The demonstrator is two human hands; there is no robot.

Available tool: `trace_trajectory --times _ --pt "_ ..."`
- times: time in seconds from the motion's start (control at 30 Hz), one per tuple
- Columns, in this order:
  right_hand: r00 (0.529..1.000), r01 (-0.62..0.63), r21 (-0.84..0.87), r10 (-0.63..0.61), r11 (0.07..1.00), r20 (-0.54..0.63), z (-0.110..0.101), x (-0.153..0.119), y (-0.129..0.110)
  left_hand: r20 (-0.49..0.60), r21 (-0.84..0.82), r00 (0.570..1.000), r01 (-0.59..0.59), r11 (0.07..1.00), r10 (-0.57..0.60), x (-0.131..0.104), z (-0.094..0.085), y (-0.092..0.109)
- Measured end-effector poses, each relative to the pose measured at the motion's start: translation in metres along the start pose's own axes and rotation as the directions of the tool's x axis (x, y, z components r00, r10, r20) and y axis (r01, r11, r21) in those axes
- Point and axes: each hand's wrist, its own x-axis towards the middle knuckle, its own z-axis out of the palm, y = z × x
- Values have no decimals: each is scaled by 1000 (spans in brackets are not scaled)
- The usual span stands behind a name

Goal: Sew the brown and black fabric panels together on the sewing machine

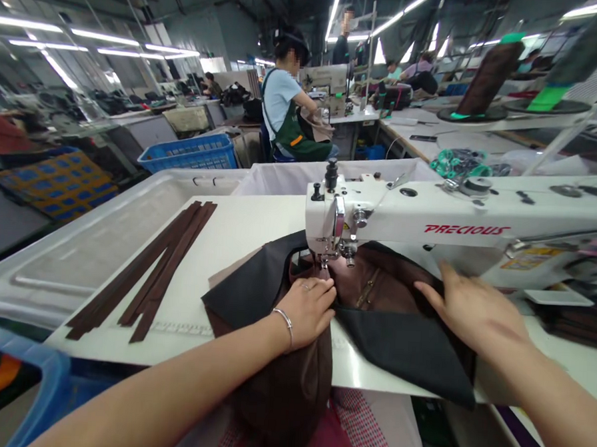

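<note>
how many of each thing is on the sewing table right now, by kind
hands on the fabric: 2, left hand and right hand
sewing machine: 1
brown bag piece with black lining: 1
pile of brown straps: 1, strap count unclear
total: 5

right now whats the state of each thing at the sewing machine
left hand: flat, pressing the brown piece by the needle
right hand: flat, palm down on the work
brown piece: under the presser foot, partly hanging off the table edge
black lining: spread flat on the table
brown strips: lying loose, untouched
blue crate: contents cannot be told
</note>
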Motion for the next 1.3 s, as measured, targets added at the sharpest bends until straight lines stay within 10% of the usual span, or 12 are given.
trace_trajectory --times 0.2,0.4,0.6,0.77,0.97,1.03,1.17,1.3 --pt "972 53 185 -93 981 216 3 57 -12 -91 -225 994 38 974 -60 21 -1 -9" --pt "955 7 300 -96 954 281 -3 34 -26 -138 -283 982 82 955 -126 17 18 -18" --pt "984 -176 39 174 984 37 -45 -4 9 -61 -304 995 60 951 -83 15 8 -7" --pt "982 -122 -99 105 988 -159 -70 -27 -10 20 -213 994 108 971 -106 24 5 5" --pt "964 -164 535 251 829 -93 -78 -36 1 37 -141 991 131 981 -127 29 14 6" --pt "982 -163 636 188 754 28 -64 -36 16 60 -154 997 49 987 -40 27 16 2" --pt "998 7 181 5 984 -66 -37 -46 13 104 -143 993 -48 989 63 23 18 -3" --pt "850 497 100 -460 862 -256 -32 -58 -47 104 -131 992 -56 990 70 25 17 0"
